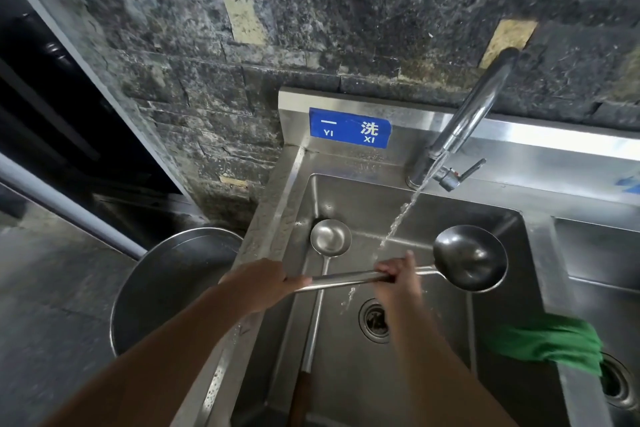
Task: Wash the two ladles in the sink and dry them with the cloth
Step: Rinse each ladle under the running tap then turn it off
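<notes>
A large dark steel ladle (469,257) is held level over the sink basin (433,357), bowl to the right. My left hand (258,284) grips the end of its handle. My right hand (398,274) is wrapped round the handle near the bowl, under the running water. A smaller ladle (329,237) lies in the basin's left part, bowl toward the back, its wooden grip toward me. A green cloth (547,345) hangs over the divider at the right.
The tap (474,114) at the back pours a stream onto my right hand. The drain (375,321) sits below. A big steel pot (173,284) stands left of the sink. A second basin (606,288) lies to the right.
</notes>
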